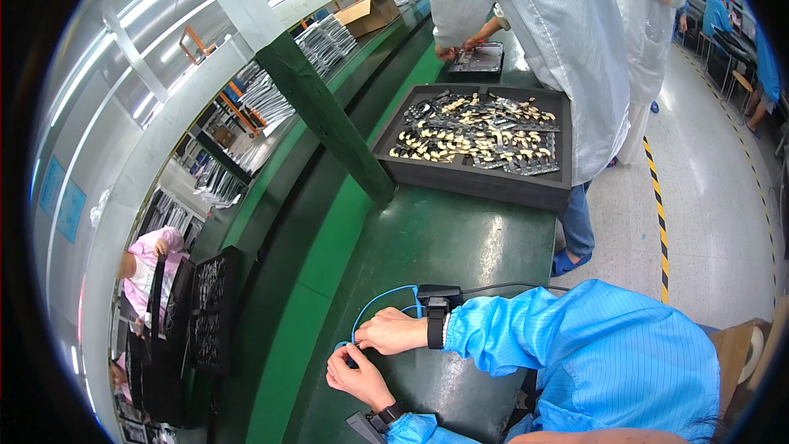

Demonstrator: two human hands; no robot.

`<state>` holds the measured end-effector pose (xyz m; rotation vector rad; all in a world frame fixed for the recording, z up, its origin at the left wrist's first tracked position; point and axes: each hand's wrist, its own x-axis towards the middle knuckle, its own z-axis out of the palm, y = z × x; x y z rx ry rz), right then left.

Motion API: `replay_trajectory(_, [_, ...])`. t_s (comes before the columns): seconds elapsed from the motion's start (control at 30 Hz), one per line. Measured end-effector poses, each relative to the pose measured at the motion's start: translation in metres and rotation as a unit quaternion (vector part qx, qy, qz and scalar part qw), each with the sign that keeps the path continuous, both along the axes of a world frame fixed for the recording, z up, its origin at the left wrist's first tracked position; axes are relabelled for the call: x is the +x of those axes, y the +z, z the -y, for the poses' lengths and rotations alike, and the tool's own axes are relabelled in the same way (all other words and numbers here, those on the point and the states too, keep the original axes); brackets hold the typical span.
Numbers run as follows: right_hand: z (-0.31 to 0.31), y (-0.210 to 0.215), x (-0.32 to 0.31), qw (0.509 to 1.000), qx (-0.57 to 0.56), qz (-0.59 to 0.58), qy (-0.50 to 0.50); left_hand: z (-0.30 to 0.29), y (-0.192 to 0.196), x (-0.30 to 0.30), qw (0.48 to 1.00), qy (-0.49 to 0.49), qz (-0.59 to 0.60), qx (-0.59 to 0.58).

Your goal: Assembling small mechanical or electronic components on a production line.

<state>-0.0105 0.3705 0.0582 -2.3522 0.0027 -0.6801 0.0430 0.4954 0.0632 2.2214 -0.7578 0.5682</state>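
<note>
Both hands meet low in the frame on the green table (444, 238). Left hand (355, 378) and right hand (394, 332) have fingers pinched together on a thin blue cord (371, 302), looping up to a black wrist strap (435, 322). Cord looks light, limp, easy to kink; best held near its end. What's pinched is probably tiny, hard to see. Table edge runs right; black parts tray (460, 181) sits well above, open room between.

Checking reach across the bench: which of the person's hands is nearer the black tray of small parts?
The right hand. It lies on the green table, on the side toward the black tray; the left hand sits just behind it, closer to the body.
</note>
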Motion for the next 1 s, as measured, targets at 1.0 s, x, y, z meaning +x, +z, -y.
replay_trajectory(1.0, [0.001,0.0019,-0.0016,0.999,-0.021,-0.032,0.028,0.0006,0.0008,-0.0026,1.0,-0.001,0.004,0.006])
